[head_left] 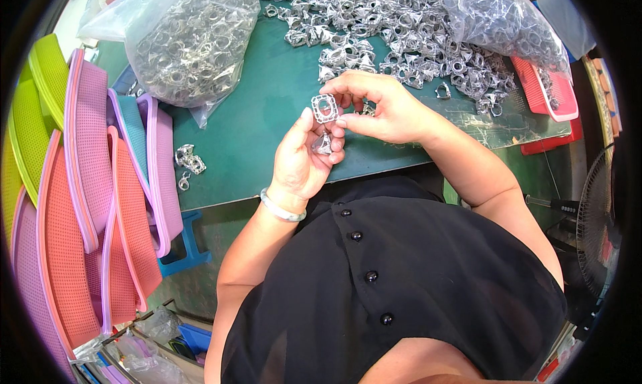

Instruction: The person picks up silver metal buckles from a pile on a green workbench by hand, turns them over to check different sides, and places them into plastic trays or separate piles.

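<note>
Near the table's front edge, my left hand holds a silver ring with a squarish openwork top and an oval opening. A second silver ring lies against the fingers of the same hand, lower down. My right hand comes in from the right, its fingers bent close around the upper ring's right side. Small metal pieces show between its thumb and fingers, partly hidden. A large spread of similar silver rings covers the far part of the table.
Clear plastic bags full of rings stand at back left and back right. A pink basket sits at the right edge. Stacked coloured baskets fill the left side, beside a few loose rings. A fan stands right.
</note>
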Action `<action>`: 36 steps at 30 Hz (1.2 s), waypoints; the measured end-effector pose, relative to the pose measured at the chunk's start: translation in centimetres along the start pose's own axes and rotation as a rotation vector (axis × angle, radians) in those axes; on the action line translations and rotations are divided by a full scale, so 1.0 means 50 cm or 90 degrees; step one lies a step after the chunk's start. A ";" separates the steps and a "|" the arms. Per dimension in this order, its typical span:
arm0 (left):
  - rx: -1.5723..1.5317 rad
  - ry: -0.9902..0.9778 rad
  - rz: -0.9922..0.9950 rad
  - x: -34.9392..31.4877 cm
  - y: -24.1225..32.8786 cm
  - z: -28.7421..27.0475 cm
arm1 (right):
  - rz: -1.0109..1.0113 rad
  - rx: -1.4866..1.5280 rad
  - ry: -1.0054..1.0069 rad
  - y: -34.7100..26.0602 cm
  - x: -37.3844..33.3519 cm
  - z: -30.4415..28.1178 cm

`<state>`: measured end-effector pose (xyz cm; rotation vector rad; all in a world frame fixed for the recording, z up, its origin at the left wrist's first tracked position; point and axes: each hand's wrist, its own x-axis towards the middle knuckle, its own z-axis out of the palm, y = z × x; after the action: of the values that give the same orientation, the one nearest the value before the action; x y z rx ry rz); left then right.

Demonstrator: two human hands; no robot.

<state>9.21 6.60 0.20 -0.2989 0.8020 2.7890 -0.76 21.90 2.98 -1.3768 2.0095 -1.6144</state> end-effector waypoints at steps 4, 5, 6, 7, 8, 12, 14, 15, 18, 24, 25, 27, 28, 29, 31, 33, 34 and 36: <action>0.003 0.002 -0.003 -0.001 0.000 0.004 | -0.004 -0.003 -0.002 0.000 -0.001 -0.001; 0.004 0.000 -0.004 -0.002 -0.001 0.004 | -0.007 -0.004 -0.005 0.000 0.000 -0.001; 0.006 -0.002 -0.006 -0.003 -0.001 0.003 | -0.009 -0.008 -0.007 0.000 0.000 -0.002; 0.007 -0.001 -0.006 -0.003 -0.002 0.003 | -0.010 -0.011 -0.009 -0.001 0.000 -0.002; 0.008 -0.001 -0.006 -0.004 -0.002 0.002 | -0.012 -0.014 -0.011 -0.001 0.001 -0.002; 0.028 -0.014 -0.007 -0.004 -0.001 0.004 | -0.009 -0.013 -0.014 -0.003 0.000 -0.002; 0.031 -0.032 -0.006 -0.003 -0.002 0.001 | -0.002 -0.013 -0.012 -0.001 -0.001 -0.002; 0.032 -0.040 -0.006 -0.003 -0.003 0.000 | -0.008 -0.018 -0.012 -0.001 -0.001 -0.002; 0.032 -0.065 0.000 -0.002 -0.004 -0.002 | -0.026 -0.025 -0.010 0.001 0.000 -0.002; -0.012 -0.081 -0.007 -0.002 -0.005 -0.003 | -0.053 -0.028 -0.012 0.003 0.001 -0.001; -0.017 -0.087 -0.009 -0.002 -0.005 -0.004 | -0.050 -0.018 -0.012 0.003 0.000 -0.001; -0.026 -0.098 -0.013 0.000 -0.005 -0.006 | -0.042 -0.005 -0.011 0.003 -0.001 -0.001; -0.030 -0.099 -0.014 0.000 -0.005 -0.007 | -0.037 -0.004 -0.009 0.002 -0.002 0.000; -0.034 -0.100 -0.015 0.001 -0.005 -0.008 | -0.032 -0.003 -0.008 0.002 -0.002 0.000; -0.038 -0.102 -0.016 0.001 -0.004 -0.009 | -0.021 0.013 -0.010 0.001 -0.003 0.000; -0.040 -0.103 -0.015 0.001 -0.004 -0.009 | -0.017 0.023 -0.012 0.002 -0.003 -0.001; -0.039 -0.099 -0.014 0.001 -0.005 -0.009 | -0.019 0.024 -0.012 0.004 -0.004 -0.001; -0.037 -0.092 -0.013 0.002 -0.005 -0.010 | -0.029 0.027 -0.007 0.008 -0.004 0.000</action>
<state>9.23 6.54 -0.39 -0.1123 0.6810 2.7811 -0.87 22.02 2.58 -1.4236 1.9393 -1.6552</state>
